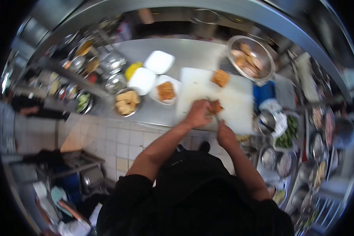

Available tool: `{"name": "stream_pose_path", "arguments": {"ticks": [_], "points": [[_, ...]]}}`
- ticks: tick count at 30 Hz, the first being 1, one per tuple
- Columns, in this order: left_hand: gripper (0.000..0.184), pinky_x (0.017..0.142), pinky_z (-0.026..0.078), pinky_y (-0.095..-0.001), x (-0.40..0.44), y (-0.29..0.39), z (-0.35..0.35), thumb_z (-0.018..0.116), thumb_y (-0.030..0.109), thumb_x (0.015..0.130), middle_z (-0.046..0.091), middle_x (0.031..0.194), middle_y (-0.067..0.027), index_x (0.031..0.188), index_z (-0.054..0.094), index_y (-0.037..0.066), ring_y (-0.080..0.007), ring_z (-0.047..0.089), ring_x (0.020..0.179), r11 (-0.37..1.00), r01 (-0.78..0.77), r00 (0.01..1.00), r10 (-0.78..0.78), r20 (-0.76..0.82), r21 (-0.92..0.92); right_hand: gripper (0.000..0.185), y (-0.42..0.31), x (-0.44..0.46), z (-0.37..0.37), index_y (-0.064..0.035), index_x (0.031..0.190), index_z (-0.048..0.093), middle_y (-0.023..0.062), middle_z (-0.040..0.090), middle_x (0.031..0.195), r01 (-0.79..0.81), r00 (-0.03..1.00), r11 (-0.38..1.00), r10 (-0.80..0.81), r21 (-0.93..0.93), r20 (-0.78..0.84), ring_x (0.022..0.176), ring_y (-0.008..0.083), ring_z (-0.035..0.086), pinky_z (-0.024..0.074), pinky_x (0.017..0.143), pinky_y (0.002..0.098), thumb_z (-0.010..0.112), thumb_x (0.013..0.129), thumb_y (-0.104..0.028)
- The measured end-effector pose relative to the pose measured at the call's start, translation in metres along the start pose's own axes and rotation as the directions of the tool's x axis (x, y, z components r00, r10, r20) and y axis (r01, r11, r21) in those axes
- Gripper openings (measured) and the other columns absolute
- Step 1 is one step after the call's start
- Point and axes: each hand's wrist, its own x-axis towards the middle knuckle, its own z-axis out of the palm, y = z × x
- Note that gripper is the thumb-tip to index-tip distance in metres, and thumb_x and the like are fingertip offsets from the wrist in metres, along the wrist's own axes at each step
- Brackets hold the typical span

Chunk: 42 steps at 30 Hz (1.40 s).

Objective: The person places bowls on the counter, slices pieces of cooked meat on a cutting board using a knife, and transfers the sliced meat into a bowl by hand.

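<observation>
On the white cutting board (188, 84), my left hand (200, 114) has its fingers closed at the side of a small browned piece of meat (216, 106). My right hand (226, 137) grips a knife (218, 118), its blade pointing away from me at that piece; motion blur hides the exact contact. Farther up the board lies a bigger browned slab (220, 78). Left of the board, a white plate (173, 101) carries another browned slab (166, 91). Two white plates, a nearer one (142, 81) and a farther one (159, 62), sit beyond it.
A metal bowl of pale chunks (127, 102) stands at the counter's left front edge. Beyond the board's right corner is a colander of meat pieces (251, 59). Leafy greens (288, 131) and several trays line the right. Another person's hand (68, 207) shows at lower left.
</observation>
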Motion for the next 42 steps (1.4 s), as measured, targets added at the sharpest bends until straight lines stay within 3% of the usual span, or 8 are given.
{"name": "stream_pose_path", "arguments": {"ticks": [2,10,12,16,22,30,35,42], "points": [[0.054,0.096,0.041,-0.0472,0.005,0.002,-0.003,0.080,0.030,0.063,0.060,0.105,-0.0169,0.106,0.055,0.007,-0.0363,0.057,0.106,0.998,0.068,0.993,-0.068,0.100,0.005,0.028,0.003,0.007,0.006,0.0078,0.119,0.042,0.0350,0.065,0.092,0.029,0.999,0.999,-0.029,0.033,-0.015,0.087,0.0523,0.064,0.0495,0.077,0.0584,0.039,0.099,-0.012],[0.056,0.100,0.039,-0.0452,-0.005,0.006,-0.012,0.080,0.033,0.064,0.059,0.102,-0.0153,0.105,0.053,0.007,-0.0338,0.058,0.105,0.988,0.153,0.988,-0.153,0.015,0.019,0.029,0.002,0.023,0.019,0.0086,0.117,0.040,0.0348,0.065,0.086,0.036,0.999,0.999,-0.036,0.004,-0.036,0.084,0.0526,0.064,0.0491,0.074,0.0593,0.040,0.099,-0.015],[0.059,0.098,0.042,-0.0441,-0.010,-0.010,-0.004,0.082,0.029,0.061,0.058,0.103,-0.0161,0.106,0.051,0.006,-0.0347,0.057,0.107,0.995,0.097,0.994,-0.097,0.049,0.003,0.039,0.013,-0.017,0.016,0.0127,0.127,0.039,0.0313,0.066,0.086,0.024,1.000,0.994,-0.024,-0.110,0.004,0.081,0.0481,0.066,0.0513,0.071,0.0577,0.041,0.097,-0.012],[0.056,0.102,0.043,-0.0457,-0.023,-0.029,-0.012,0.078,0.009,0.063,0.057,0.114,-0.0215,0.113,0.051,0.002,-0.0396,0.054,0.115,0.997,0.006,0.998,-0.002,0.063,-0.076,0.025,0.021,-0.067,-0.006,0.0020,0.115,0.043,0.0315,0.065,0.086,-0.187,0.979,0.982,0.184,0.036,0.083,0.083,0.0513,0.064,0.0486,0.072,0.0615,0.045,0.100,-0.017],[0.057,0.102,0.045,-0.0425,-0.015,-0.022,-0.063,0.075,0.004,0.066,0.056,0.120,-0.0193,0.118,0.051,0.003,-0.0401,0.054,0.116,0.999,-0.039,0.954,0.031,0.298,0.022,0.024,0.016,-0.085,-0.037,-0.0010,0.109,0.042,0.0328,0.062,0.078,-0.093,0.994,0.965,0.104,0.245,-0.033,0.081,0.0535,0.061,0.0435,0.070,0.0630,0.044,0.103,-0.024],[0.053,0.094,0.048,-0.0440,0.031,0.037,-0.012,0.083,0.017,0.065,0.056,0.118,-0.0152,0.109,0.055,0.007,-0.0384,0.055,0.111,0.998,-0.050,0.993,0.046,0.107,0.027,0.027,0.019,-0.018,-0.035,-0.0029,0.111,0.041,0.0321,0.063,0.081,-0.006,0.985,0.916,0.074,0.401,-0.155,0.082,0.0551,0.060,0.0441,0.070,0.0623,0.041,0.105,-0.029],[0.043,0.086,0.049,-0.0424,0.020,0.032,0.003,0.080,0.013,0.065,0.053,0.107,-0.0131,0.101,0.056,0.007,-0.0329,0.055,0.103,0.980,0.170,0.985,-0.165,0.049,-0.107,0.025,0.020,-0.004,-0.044,-0.0029,0.110,0.041,0.0317,0.064,0.079,-0.025,0.994,0.952,0.055,0.304,-0.090,0.081,0.0540,0.061,0.0452,0.070,0.0619,0.040,0.105,-0.027],[0.043,0.087,0.048,-0.0414,0.012,0.030,-0.001,0.077,0.011,0.061,0.054,0.109,-0.0120,0.098,0.055,0.007,-0.0331,0.056,0.102,0.993,0.121,0.993,-0.120,0.006,-0.018,0.025,0.003,-0.008,-0.064,-0.0020,0.110,0.042,0.0311,0.065,0.084,-0.046,0.996,0.968,0.065,0.246,-0.067,0.084,0.0522,0.062,0.0475,0.073,0.0604,0.039,0.105,-0.026]]}}
